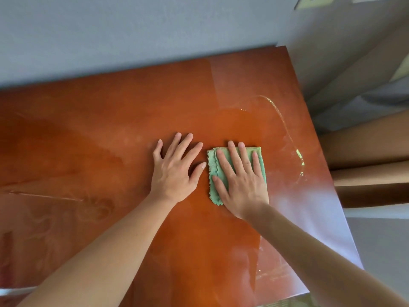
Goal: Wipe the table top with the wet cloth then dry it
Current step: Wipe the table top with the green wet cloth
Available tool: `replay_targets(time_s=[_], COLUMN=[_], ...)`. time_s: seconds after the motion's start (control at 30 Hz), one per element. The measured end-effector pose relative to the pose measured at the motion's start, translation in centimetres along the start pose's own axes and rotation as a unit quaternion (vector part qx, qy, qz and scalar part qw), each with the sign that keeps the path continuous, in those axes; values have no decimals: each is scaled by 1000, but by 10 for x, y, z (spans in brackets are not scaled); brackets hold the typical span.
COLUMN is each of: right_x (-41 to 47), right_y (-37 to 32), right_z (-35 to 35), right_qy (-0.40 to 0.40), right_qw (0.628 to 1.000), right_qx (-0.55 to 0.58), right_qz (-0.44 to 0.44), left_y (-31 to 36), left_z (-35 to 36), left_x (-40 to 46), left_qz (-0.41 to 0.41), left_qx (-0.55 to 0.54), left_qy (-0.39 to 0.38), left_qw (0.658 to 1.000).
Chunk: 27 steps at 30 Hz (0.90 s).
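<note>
A glossy orange-brown table top (110,120) fills most of the view. A folded green cloth (213,165) lies flat on it, right of centre. My right hand (241,180) presses palm-down on the cloth with fingers spread, covering most of it. My left hand (174,169) rests flat on the bare table just left of the cloth, fingers apart, its thumb close to the cloth's edge. A curved wet streak (285,127) glistens on the table to the right of the cloth.
A grey wall (132,29) runs along the table's far edge. The table's right edge (327,169) drops off beside brown horizontal bars (371,151) and a grey floor. Dried smear marks (55,197) show on the left part of the top.
</note>
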State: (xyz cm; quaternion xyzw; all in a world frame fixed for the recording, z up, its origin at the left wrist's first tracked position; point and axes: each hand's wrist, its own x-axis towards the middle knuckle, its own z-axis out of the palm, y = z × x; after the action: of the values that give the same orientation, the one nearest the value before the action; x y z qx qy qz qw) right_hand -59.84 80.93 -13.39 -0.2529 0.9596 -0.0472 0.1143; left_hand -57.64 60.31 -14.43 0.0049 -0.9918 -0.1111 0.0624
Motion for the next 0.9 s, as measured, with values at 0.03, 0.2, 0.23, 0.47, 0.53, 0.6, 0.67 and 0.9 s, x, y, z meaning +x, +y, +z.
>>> replay_targets(time_s=[0.03, 0.2, 0.23, 0.47, 0.53, 0.6, 0.67, 0.9], right_x=[4, 59, 76, 152, 141, 112, 72, 41], right_y=[1, 17, 21, 22, 19, 14, 7, 12], right_z=[-1, -17, -20, -35, -34, -28, -20, -12], right_qy=[-2, 4, 7, 13, 12, 13, 19, -1], right_qw=[1000, 1000, 1000, 999, 999, 1000, 1000, 999], right_qx=[-1, -16, -21, -32, -24, -19, -10, -17], right_qz=[-6, 3, 9, 21, 22, 18, 9, -35], left_y=[0, -2, -2, -1, 0, 0, 0, 1], left_z=[0, 1, 1, 1, 0, -1, -1, -1], left_x=[0, 0, 0, -1, -1, 0, 0, 0], left_qz=[0, 1, 3, 5, 5, 5, 4, 1], left_qx=[1, 1, 1, 1, 5, 11, 14, -11], left_qy=[-2, 7, 11, 23, 19, 12, 7, 19], left_qw=[1000, 1000, 1000, 1000, 1000, 1000, 1000, 1000])
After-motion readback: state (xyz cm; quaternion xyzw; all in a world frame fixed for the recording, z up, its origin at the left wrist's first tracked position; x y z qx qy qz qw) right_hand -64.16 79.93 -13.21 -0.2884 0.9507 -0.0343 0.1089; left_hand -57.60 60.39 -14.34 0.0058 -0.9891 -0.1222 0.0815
